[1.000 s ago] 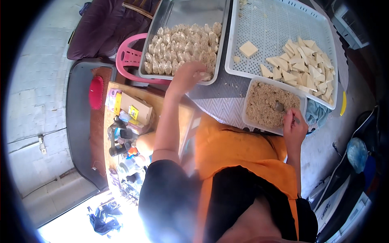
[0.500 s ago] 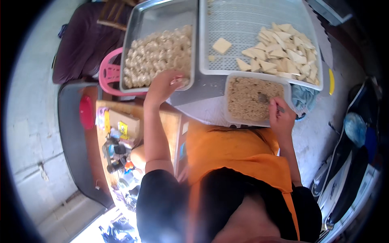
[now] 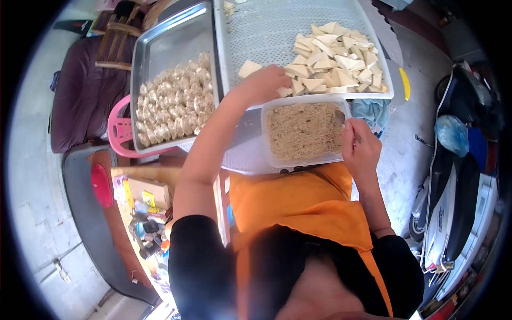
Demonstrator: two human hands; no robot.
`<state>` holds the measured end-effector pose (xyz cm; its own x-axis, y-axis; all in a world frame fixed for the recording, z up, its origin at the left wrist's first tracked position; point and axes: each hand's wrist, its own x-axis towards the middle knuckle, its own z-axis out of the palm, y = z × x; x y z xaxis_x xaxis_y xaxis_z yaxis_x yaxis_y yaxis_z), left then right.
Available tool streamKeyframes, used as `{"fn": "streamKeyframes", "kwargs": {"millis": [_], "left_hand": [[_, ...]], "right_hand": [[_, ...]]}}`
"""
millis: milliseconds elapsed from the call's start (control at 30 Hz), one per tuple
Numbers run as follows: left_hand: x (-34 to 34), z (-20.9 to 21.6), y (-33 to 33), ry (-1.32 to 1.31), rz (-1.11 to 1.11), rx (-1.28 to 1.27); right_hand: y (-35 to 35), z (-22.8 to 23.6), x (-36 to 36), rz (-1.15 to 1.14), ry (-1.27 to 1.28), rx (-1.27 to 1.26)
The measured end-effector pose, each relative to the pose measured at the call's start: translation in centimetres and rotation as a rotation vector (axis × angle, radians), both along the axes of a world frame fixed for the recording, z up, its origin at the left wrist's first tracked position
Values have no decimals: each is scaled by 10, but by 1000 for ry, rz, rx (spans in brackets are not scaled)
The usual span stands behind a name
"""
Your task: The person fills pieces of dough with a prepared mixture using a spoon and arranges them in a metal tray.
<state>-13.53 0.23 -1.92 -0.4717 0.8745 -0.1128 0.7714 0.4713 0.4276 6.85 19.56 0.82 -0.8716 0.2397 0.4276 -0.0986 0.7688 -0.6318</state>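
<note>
My left hand reaches over the near edge of a white perforated tray, its fingers loosely bent and touching the pale triangular tofu pieces. A separate tofu piece lies just beyond the knuckles. In my right hand is a metal spoon, its bowl at the right side of a brown minced filling. The filling sits in a translucent plastic tub close to my apron. On the left, a metal tray holds rows of lumpy, pale filled pieces.
Beneath the metal tray a pink plastic basket sticks out. A blue cloth lies beside the tub. To the left is a wooden table with boxes and small items; a motorbike stands at the right.
My left hand has moved right, from the near corner of the metal tray to the tofu pieces. The spoon has shifted to the tub's right side. The whole view has swung somewhat.
</note>
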Motion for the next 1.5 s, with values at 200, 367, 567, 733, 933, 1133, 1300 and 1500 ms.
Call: {"fn": "streamKeyframes", "kwargs": {"millis": [200,367,567,733,933,1133,1300,1500], "left_hand": [[1,-11,-7,-131,185,18],[16,-19,-39,-112,462,345],[75,17,-35,-1067,840,1084],[120,27,-15,-1364,754,1229],[142,23,1,-1316,697,1075],[144,20,2,-1287,763,1013],[145,20,3,-1203,772,916],[145,17,1,-1034,694,826]], "right_hand": [[-18,-9,-13,204,-202,-170],[-9,-1,-24,78,-161,100],[-18,-11,-20,218,-20,-32],[-17,7,-5,38,-10,-557],[-22,19,9,306,123,-371],[-28,13,13,347,168,-266],[-27,10,12,409,120,-235],[-32,9,14,415,111,-126]]}}
